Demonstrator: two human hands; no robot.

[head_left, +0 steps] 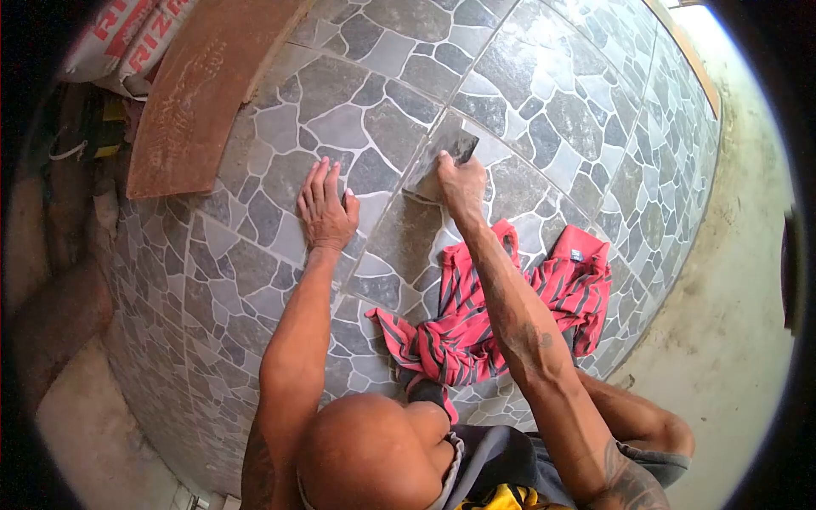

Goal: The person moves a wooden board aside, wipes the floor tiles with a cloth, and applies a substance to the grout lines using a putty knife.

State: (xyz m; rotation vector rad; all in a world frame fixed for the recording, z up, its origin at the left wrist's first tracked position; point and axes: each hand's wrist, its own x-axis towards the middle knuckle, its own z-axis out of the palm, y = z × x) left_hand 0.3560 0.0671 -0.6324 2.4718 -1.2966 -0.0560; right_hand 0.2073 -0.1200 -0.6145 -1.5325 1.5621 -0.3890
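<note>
My left hand (326, 212) lies flat on the stone-patterned floor tiles (338, 127), its fingers spread. My right hand (462, 185) is closed around a flat trowel (433, 160) with a grey, smeared blade. The blade rests at a joint between tiles. Below my right hand, a red and dark striped shirt (467, 340) lies crumpled on the tiles, partly under my right forearm. The trowel's handle is hidden by my fingers.
A brown board (191, 102) lies at the upper left, beside printed sacks (127, 42). A pale wall (722, 314) runs along the right side. My bent knee (365, 455) is at the bottom.
</note>
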